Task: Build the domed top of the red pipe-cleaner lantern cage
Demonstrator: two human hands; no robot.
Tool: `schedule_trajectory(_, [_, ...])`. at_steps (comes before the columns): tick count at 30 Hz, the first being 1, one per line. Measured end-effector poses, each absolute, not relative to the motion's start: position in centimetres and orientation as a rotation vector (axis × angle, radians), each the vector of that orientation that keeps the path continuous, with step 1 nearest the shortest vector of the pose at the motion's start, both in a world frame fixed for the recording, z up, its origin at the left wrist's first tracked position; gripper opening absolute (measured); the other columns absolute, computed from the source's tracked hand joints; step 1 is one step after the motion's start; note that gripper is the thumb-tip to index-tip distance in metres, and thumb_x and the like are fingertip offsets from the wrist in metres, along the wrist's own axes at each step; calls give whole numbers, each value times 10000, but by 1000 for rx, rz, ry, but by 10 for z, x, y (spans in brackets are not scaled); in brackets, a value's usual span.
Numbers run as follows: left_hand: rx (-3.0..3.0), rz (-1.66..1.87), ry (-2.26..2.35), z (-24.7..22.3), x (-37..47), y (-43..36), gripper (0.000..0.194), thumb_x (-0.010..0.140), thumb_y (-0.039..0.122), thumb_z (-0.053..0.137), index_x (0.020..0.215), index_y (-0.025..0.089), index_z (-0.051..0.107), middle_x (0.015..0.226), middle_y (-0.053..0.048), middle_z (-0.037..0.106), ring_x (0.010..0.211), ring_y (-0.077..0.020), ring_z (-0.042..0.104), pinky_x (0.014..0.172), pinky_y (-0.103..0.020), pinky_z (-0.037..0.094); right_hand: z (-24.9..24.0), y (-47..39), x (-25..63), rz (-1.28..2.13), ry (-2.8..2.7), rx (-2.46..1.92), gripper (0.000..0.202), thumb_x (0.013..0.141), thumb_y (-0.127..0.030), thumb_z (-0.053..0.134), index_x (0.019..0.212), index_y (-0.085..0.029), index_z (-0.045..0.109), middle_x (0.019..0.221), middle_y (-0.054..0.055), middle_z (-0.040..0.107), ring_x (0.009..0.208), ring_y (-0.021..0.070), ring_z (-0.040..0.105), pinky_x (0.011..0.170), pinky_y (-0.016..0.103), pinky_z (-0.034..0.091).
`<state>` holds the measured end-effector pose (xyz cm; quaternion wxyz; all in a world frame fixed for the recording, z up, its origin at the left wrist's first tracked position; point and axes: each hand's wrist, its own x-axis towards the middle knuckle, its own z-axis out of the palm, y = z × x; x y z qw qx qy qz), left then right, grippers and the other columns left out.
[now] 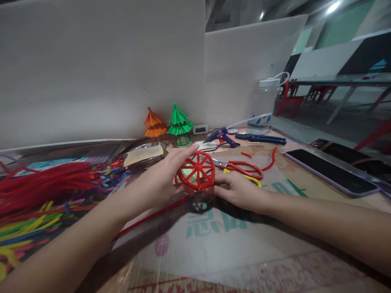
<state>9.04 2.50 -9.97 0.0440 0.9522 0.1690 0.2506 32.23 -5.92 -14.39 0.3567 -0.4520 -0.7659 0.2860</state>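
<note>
A red wheel-shaped pipe-cleaner frame (198, 171) with spokes stands tilted up between my hands, facing me. My left hand (172, 169) holds it at its left rim, the fingers stretched along the far side; where the thumb presses is partly hidden. With bent fingers, my right hand (233, 187) grips the lower right rim. Beneath the frame lies a small clear round thing (200, 203), blurred and hard to make out. A long red pipe cleaner (152, 215) runs over the sheet below my left wrist. Just beyond my right hand are red-handled scissors (244, 169).
Loose pipe cleaners (45, 187) in many colours cover the left side. At the back stand orange (153, 124) and green (179, 126) pipe-cleaner towers, a blue glue gun (221, 136) and a clear water bottle (261, 108). A phone (331, 171) lies to the right.
</note>
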Motion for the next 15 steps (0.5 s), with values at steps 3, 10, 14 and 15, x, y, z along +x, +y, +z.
schedule_trajectory(3, [2929,758,500,-100,90,22,891,863,319,734,1588,323,216,1564,-145,438,1435,-336,454,1144,-511,459,-148,-59,323,727,-1921,-1146,299,865,-136,532,982,-205,798,913,4,795,844,177,714,778,261,525])
schedule_trajectory(10, [2932,960,601,-80,90,6,306,917,428,681,1141,225,635,1432,-134,521,1365,-309,508,1116,-525,469,-157,-51,334,360,-1858,-1280,313,823,-107,519,880,-199,813,763,5,774,676,152,682,653,228,478])
schedule_trajectory(14, [3038,904,658,-78,93,-4,201,957,360,609,1081,216,675,1406,-125,546,1335,-293,523,1119,-519,459,-159,-50,336,196,-1946,-1306,275,830,-110,550,856,-188,812,697,23,757,591,139,642,595,218,438])
schedule_trajectory(15, [3055,905,663,-79,94,-4,238,957,362,606,1125,206,668,1422,-136,539,1341,-297,518,1127,-520,453,-159,-50,336,167,-1963,-1302,264,826,-106,559,846,-186,810,686,25,752,581,137,634,587,216,430])
